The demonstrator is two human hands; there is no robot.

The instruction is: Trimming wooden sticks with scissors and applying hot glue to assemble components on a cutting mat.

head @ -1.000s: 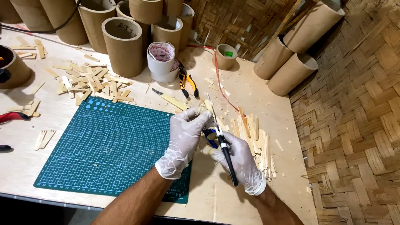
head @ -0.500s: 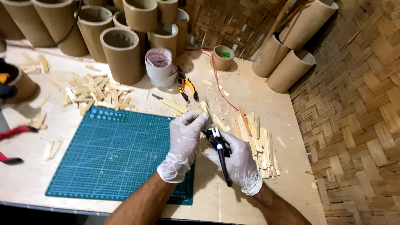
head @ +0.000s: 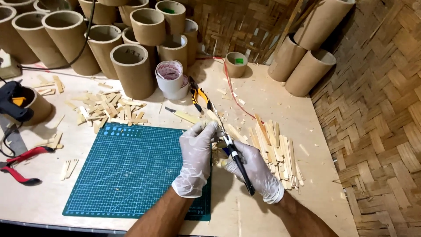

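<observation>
two hands in white gloves work close together over the right edge of a green cutting mat (head: pixel 131 171) on a wooden table (head: pixel 272 101). the right hand (head: pixel 256 171) is closed around the black handles of a pair of pliers (head: pixel 232 151), with the fingers curled tight. the tool points up and away, toward the back of the table. the left hand (head: pixel 197 156) sits just beside it, and its fingers are pinched on a thin wooden stick (head: pixel 213 116) right at the tip of the pliers. the stick pokes out above the fingers. it is too small to tell if the tip is biting the stick.

to the right of the hands lies a pile of flat wooden sticks (head: pixel 276 151), side by side. more short stick pieces (head: pixel 107 107) lie scattered behind the mat. just behind the hands is another pair of pliers with yellow handles (head: pixel 198 95), next to a white roll of tape (head: pixel 172 79). many brown cardboard tubes (head: pixel 131 70) stand along the back. at the far left are a black glue gun (head: pixel 13 101) and a red-handled tool (head: pixel 22 164).
</observation>
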